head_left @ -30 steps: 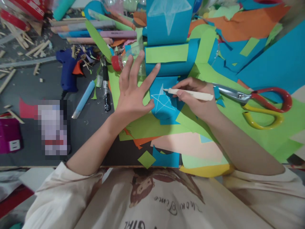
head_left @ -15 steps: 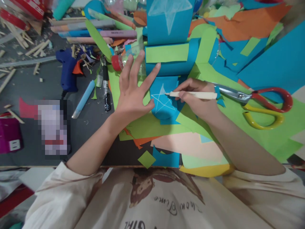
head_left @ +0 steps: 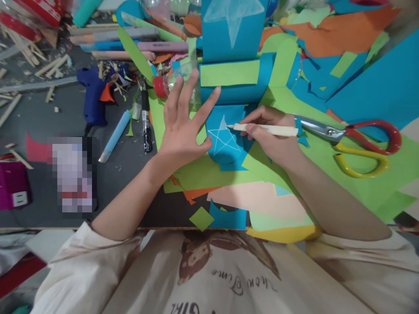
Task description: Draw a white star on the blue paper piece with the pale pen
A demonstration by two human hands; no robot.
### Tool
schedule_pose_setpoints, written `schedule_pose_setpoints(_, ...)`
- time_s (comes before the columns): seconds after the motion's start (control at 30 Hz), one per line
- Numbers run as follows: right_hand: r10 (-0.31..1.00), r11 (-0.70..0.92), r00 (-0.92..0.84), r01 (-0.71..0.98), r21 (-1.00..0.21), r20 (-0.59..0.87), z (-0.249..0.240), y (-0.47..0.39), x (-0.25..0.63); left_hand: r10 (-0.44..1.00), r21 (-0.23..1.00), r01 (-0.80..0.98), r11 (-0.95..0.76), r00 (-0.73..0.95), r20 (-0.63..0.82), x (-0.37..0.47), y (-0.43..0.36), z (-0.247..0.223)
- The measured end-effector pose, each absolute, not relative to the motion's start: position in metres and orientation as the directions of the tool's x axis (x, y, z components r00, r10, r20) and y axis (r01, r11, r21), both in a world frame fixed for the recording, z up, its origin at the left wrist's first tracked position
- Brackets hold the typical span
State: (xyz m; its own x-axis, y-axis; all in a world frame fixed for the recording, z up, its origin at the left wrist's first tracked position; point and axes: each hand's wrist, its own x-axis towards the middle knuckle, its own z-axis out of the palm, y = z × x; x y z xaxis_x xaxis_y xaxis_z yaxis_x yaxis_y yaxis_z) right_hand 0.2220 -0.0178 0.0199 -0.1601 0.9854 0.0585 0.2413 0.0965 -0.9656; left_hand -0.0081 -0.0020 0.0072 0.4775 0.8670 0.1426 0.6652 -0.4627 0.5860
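My right hand [head_left: 266,131] is closed round a white marker [head_left: 279,130], its tip on a white star outline [head_left: 224,141] drawn on blue paper [head_left: 225,111]. The star's top point is filled in white. My left hand [head_left: 183,117] lies spread, its thumb at the left edge of that paper and its other fingers over a clear bottle with a red cap [head_left: 160,86]. Above the star, a blue paper roll [head_left: 235,93] carries a light green strip [head_left: 229,73]. Further up, a blue piece bears a larger white star [head_left: 233,19].
Red-and-yellow-handled scissors [head_left: 340,133] lie right of my right hand on green paper [head_left: 360,187]. Left are a blue glue gun [head_left: 93,96], a light blue marker [head_left: 114,136], a black pen [head_left: 145,117] and a blurred-out phone [head_left: 75,174]. Paper scraps and sticks surround them.
The white marker's tip has shifted very slightly up and its barrel tilts a little more. My left hand has not moved.
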Motion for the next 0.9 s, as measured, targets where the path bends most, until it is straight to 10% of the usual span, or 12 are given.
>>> schedule_pose_setpoints(0.9,0.989,0.088,-0.135,0.188,-0.978,0.063,0.0221,-0.0189,0.2230,0.865,0.559,0.680,-0.475,0.478,0.153,-0.0076,-0.0017,0.0086)
